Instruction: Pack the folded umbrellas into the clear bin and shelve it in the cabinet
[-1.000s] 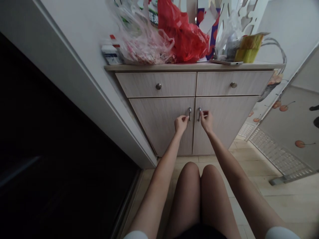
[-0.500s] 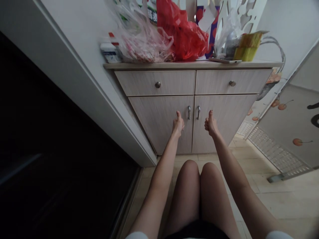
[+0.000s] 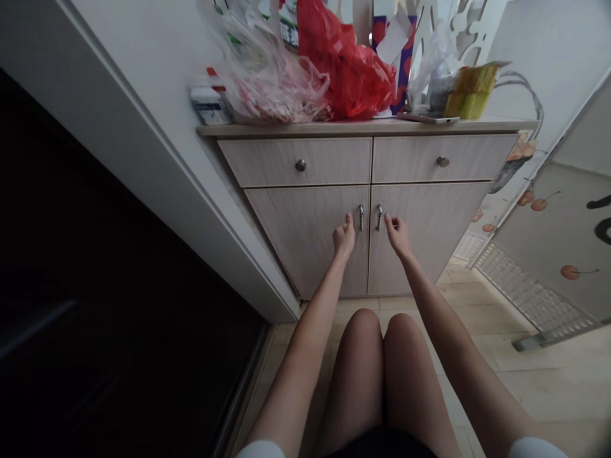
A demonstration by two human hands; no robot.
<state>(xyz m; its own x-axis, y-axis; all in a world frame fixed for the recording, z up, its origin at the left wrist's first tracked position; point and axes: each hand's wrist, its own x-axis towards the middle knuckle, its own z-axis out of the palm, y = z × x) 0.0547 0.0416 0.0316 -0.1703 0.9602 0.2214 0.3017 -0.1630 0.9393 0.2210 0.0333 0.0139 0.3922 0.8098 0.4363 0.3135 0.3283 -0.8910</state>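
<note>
Facing wood-grain cabinet (image 3: 296,254), beige floor tiles (image 3: 477,305), red plastic bag (image 3: 346,63) on top.

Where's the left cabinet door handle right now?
In the head view, the left door's metal handle sits at that door's inner edge, beside the right door's handle and just right of the left hand, not touching it.

- My cabinet doors (image 3: 296,248): pale wood-grain laminate, smooth, matt
- Door handles (image 3: 379,217): polished metal, glossy
- Drawer knobs (image 3: 300,165): brushed metal, dull sheen
- Red carrier bag (image 3: 346,67): thin plastic, crumpled, glossy
- Clear bag (image 3: 434,67): thin transparent plastic, shiny
- Floor tiles (image 3: 482,305): smooth, matt beige
</note>
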